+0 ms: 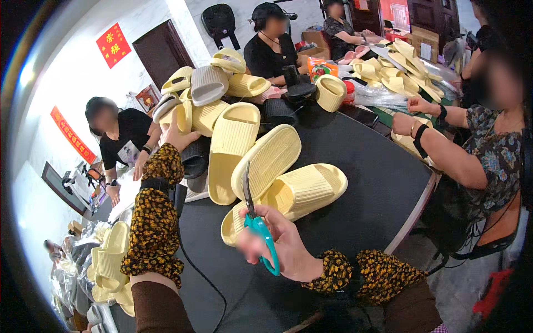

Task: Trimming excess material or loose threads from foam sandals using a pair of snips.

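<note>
My right hand (291, 250) grips scissors with teal handles (270, 252), the blades pointing up over the table. Behind the blades lie pale yellow ribbed slippers: one sole up (272, 155), one on its side toward the right (313, 191), and one upright against the pile (236, 144). My left hand (176, 135) reaches up to the pile's left side, its fingers around a yellow slipper (183, 117) and its thumb out to the right. The slipper's far side is hidden. A grey slipper (209, 85) and more yellow ones are heaped beside that hand.
The dark table (361, 144) curves around to the right. A co-worker's hands (413, 114) are at the right edge, beside clear plastic. Another slipper pile (408, 64) lies farther back. Yellow slippers (114, 255) are stacked at lower left. A black cable (205, 272) hangs by my left arm.
</note>
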### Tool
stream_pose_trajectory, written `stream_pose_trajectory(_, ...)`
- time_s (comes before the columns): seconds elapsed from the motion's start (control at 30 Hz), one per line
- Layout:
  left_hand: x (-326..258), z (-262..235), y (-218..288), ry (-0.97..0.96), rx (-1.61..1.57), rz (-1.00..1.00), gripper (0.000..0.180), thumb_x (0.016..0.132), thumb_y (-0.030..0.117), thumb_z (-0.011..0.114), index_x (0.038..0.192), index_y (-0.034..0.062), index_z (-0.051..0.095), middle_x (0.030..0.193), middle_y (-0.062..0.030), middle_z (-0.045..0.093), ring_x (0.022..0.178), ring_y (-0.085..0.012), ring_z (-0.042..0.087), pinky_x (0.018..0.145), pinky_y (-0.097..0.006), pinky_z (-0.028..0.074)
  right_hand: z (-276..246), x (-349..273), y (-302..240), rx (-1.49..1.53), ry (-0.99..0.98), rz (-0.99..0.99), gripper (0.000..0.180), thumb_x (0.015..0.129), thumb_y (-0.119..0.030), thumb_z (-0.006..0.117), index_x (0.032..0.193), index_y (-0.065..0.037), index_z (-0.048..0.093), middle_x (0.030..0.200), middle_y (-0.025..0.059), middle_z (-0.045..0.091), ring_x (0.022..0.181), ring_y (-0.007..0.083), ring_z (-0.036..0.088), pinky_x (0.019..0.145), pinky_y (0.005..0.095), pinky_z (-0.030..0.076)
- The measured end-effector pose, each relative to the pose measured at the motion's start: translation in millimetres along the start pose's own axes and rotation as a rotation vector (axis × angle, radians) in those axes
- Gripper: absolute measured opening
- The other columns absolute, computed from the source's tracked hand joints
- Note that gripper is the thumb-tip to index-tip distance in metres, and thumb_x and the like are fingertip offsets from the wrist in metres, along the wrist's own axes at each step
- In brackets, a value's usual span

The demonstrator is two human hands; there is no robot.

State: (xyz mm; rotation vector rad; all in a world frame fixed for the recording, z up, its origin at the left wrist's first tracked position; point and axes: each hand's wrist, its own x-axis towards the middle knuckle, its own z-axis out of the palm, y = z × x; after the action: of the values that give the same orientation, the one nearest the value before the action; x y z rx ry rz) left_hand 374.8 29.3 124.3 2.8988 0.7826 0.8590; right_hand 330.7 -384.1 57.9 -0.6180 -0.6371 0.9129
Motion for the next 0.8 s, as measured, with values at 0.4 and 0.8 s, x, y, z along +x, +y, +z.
stream_pose_trajectory(0.4,-9.4,-7.8,57.2,0.165,0.274,-0.183,0.053,0.071,0.015,0.063,0.12,0.0162,0.045,0.112,-0.025,0.043,0.101,-0.0465,0.05,0.084,-0.051,0.045,-0.9,-2.4,1.7,0.057,-0.05,0.018,0.045,0.086,-0.011,0.062,0.123,0.0,0.04,0.084,0.0075,0.055,0.067,0.0106,0.056,0.057,0.0226,0.048)
stream_pose_trajectory(0.8,-72.6,-39.2,138.7,0.075,-0.141,0.298,0.039,0.067,0.011,0.056,0.107,0.0095,0.057,0.098,-0.02,0.052,0.098,-0.0371,0.05,0.085,-0.042,0.042,6.1,-7.8,-2.1,-0.098,-0.06,-0.149,0.043,0.084,-0.003,0.061,0.122,-0.004,0.04,0.081,0.0025,0.053,0.063,0.007,0.051,0.053,0.0215,0.045)
